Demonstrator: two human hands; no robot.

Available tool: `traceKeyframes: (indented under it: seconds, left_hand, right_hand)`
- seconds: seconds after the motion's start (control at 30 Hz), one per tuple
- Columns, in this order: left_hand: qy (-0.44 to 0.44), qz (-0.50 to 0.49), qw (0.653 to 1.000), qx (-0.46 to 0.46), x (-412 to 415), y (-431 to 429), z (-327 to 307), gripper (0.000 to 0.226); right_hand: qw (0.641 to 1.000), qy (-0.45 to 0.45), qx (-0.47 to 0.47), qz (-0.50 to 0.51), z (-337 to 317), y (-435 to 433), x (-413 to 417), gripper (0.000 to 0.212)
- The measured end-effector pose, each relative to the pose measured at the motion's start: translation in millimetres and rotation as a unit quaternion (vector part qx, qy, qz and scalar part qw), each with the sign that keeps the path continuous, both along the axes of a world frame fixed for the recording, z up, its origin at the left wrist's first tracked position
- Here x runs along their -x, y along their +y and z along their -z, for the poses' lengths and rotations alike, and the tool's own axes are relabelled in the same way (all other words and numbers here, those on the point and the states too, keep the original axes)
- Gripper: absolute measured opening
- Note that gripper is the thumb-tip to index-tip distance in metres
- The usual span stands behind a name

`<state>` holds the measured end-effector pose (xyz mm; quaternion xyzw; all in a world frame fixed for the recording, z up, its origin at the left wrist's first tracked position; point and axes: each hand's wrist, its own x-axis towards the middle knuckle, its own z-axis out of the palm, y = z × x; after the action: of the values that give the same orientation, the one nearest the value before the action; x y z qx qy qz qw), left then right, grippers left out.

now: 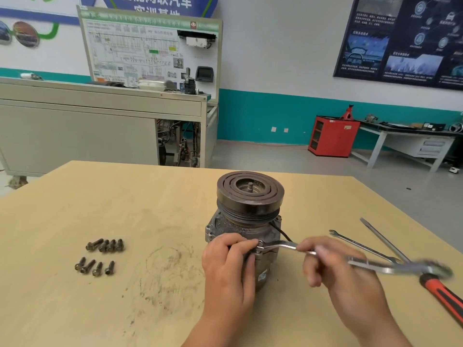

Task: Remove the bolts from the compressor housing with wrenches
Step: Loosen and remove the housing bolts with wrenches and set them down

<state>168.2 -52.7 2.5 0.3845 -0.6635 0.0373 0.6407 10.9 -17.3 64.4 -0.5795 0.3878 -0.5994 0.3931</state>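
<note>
The compressor (246, 236) stands upright near the middle of the wooden table (150, 196), its grooved clutch pulley (250, 194) on top. On the housing's near side, a wrench (283, 244) sits with its ring end over a bolt. The bolt is mostly hidden under the ring.

The wrench's long axis runs roughly level, out from the housing towards the person's right. Its far end is blurred. The right hand (325, 261) is curled around the shank about midway along, so any swing would pivot about the ring end to its left. The left hand (228, 259) is the one nearer the bolt. Its fingers wrap the housing's flank, and the fingertips (251, 244) rest right beside the ring, probably steadying both.

Eight removed bolts (104, 245) lie in two short rows, well apart to the left. To the right of the compressor lie an open-ended spanner (360, 246), a long slim shaft tool (383, 239) and a red-and-black handle (443, 296). The table is scuffed and smudged with grime.

Behind the table, the workshop holds a wiring training board (150, 51), a red cabinet (333, 136) and a grey workbench (400, 136).
</note>
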Motion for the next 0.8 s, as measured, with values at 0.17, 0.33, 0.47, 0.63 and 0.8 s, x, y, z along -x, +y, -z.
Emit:
traceKeyframes:
  seconds: [0.17, 0.33, 0.47, 0.63, 0.8]
  left_hand:
    - [-0.018, 0.001, 1.0, 0.016, -1, 0, 0, 0.03]
    - [-0.013, 0.0, 1.0, 0.001, -2, 2, 0, 0.041]
    - [-0.004, 0.007, 1.0, -0.023, -1, 4, 0, 0.043]
    - [-0.017, -0.004, 1.0, -0.008, 0, 3, 1, 0.042]
    - [-0.012, -0.004, 1.0, -0.007, 1, 2, 3, 0.039]
  right_hand:
    - [0.983, -0.091, -0.147, -0.058, 0, -42, 14, 0.029]
    - [0.954, -0.248, -0.141, -0.095, -2, -25, 21, 0.02]
    - [0.98, -0.197, -0.039, -0.005, 9, 13, 11, 0.031]
    - [0.998, 0.009, 0.039, 0.053, 20, 38, -20, 0.028]
    - [0.979, 0.163, 0.09, 0.086, 22, 46, -29, 0.034]
